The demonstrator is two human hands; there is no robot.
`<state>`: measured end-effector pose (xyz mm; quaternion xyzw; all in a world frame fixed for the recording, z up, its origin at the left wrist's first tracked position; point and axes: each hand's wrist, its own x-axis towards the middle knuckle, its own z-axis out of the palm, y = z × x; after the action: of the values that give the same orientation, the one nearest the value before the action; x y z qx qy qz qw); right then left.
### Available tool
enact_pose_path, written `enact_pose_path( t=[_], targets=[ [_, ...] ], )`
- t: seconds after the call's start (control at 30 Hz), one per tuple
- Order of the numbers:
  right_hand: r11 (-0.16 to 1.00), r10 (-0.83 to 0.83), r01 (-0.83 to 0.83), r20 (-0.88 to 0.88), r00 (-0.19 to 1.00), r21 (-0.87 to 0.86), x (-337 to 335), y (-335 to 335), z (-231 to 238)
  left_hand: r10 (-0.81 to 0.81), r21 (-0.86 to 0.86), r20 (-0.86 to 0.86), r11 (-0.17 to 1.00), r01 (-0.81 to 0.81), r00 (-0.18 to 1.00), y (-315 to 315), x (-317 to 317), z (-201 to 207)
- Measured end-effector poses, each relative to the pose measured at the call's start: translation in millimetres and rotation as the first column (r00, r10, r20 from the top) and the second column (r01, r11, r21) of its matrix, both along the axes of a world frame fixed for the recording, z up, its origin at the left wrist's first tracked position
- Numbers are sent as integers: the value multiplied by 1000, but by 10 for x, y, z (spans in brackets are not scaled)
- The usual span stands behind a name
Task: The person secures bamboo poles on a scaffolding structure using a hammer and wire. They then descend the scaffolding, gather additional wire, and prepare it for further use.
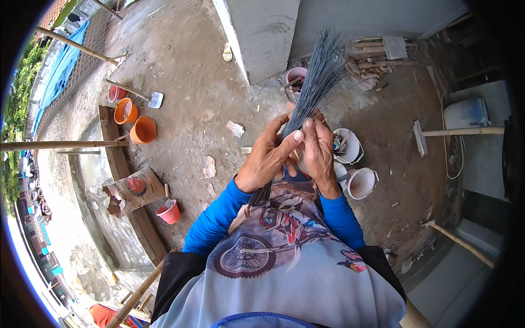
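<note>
A bundle of thin grey tie wires (320, 74) is held in front of my body, its loose ends fanning out up and to the right. My left hand (261, 162) is closed around the lower part of the bundle, thumb lying across it. Beside it, my right hand (319, 156) grips the same wires, with thumb and forefinger pinched at their right side. Between the palms, the bundle's lower part is mostly hidden. Dark strands show below my left hand.
Two whitish buckets (362, 183) stand right of my hands, one with tools in it. A pinkish bucket (296, 77) sits by the grey column (268, 41). Orange buckets (144, 130), a torn paper sack (138, 191) and a red bucket (169, 212) are at left. Bamboo poles (71, 145) cross the edges.
</note>
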<state>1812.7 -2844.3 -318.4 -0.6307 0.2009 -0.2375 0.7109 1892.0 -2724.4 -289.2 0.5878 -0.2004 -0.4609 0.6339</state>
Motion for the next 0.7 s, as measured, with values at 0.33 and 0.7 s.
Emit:
enact_pose_path(
  t=[0.33,0.7],
  targets=[
    [890,-4,-9,27,1000,455,12,-215,-275,158,-13,6,987,-158,987,10,246,-133],
    [916,15,-58,110,994,398,65,-161,-356,142,-70,-90,986,-148,986,220,421,-58]
  ],
)
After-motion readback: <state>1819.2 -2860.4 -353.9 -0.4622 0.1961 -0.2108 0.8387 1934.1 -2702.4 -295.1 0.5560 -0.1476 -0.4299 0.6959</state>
